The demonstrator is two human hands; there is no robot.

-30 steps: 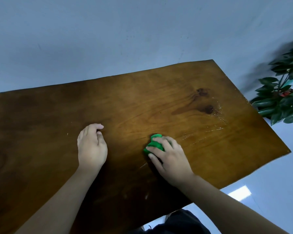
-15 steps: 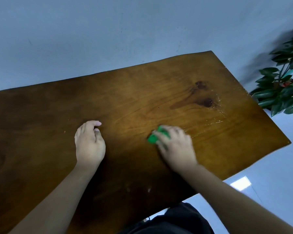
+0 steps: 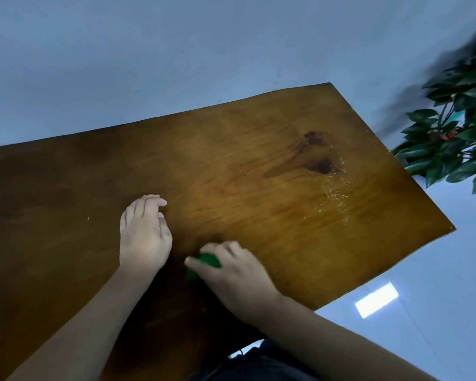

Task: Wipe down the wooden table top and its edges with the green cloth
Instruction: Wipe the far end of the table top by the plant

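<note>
Head view is showing the green cloth (image 3: 208, 261) bunched under the right hand (image 3: 237, 279), whose fingers are curling over it and pressing it onto the wooden table (image 3: 286, 229), well short of the dark knot (image 3: 324, 166). The left hand (image 3: 144, 235) is resting farther from the knot, fingers loosely bent and holding nothing.

— What do you have around the tabletop (image 3: 259, 166)?
— Beyond its far edge you see a plain pale blue-grey surface (image 3: 149, 64); you cannot tell whether it is wall or floor. Just off its right-hand end stands a dark-leaved plant (image 3: 451, 149), blurred at the top.
— And below its near right edge?
— You get glossy pale floor (image 3: 451, 339), with a bright rectangular patch of light (image 3: 376, 303) reflected on it.
</note>
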